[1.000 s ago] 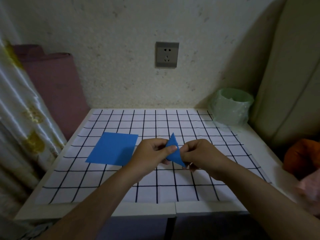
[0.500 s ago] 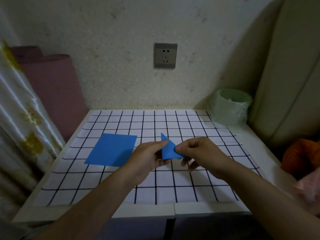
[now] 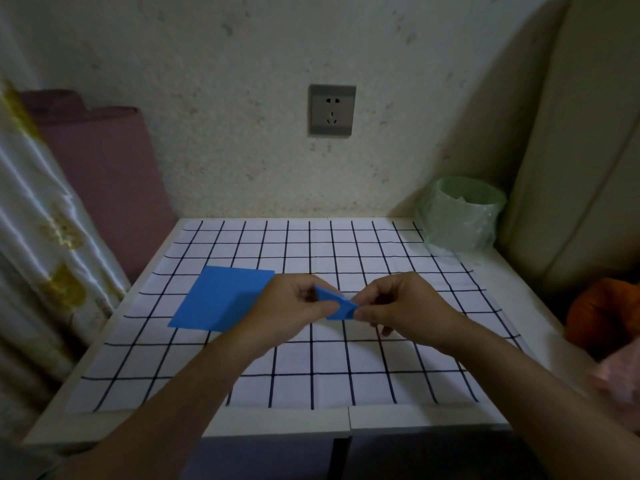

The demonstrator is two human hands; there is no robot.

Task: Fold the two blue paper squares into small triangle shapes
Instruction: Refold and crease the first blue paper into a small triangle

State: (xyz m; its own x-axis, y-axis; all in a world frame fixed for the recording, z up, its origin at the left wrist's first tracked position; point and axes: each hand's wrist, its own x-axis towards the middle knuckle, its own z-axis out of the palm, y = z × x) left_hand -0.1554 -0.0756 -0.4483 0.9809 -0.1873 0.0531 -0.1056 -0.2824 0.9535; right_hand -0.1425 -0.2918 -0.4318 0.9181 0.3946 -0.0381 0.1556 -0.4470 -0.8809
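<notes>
A speckled off-white wall (image 3: 242, 150) fills the back of the view, and below it stands a white table (image 3: 433, 419) whose top is almost fully covered by a white sheet with a black grid (image 3: 311, 375). A shiny patterned curtain (image 3: 41, 237) hangs down the left side, with a mauve roll (image 3: 110, 174) leaning between it and the wall. A beige padded panel (image 3: 581, 168) rises on the right, and an orange item (image 3: 602, 313) sits low beside the table's right edge; what it is cannot be told. A green bin (image 3: 460, 220) lined with a thin plastic bag stands on the far right corner of the table, touching the edge of the grid sheet. The blue paper square (image 3: 221, 299) lies flat and unfolded on the left half of the grid, its near right corner hidden behind the left hand (image 3: 287, 313). That hand and the right hand (image 3: 405, 306) meet above the middle of the sheet, both bare forearms reaching in from the near edge. A grey wall socket (image 3: 331, 110) sits on the wall above the table's centre. Between the two hands is the folded blue paper (image 3: 341, 308), a small pointed piece held just above the sheet: the left thumb and curled fingers pinch its left end, and the right thumb and forefinger pinch its right corner, with the other right fingers curled beneath.
</notes>
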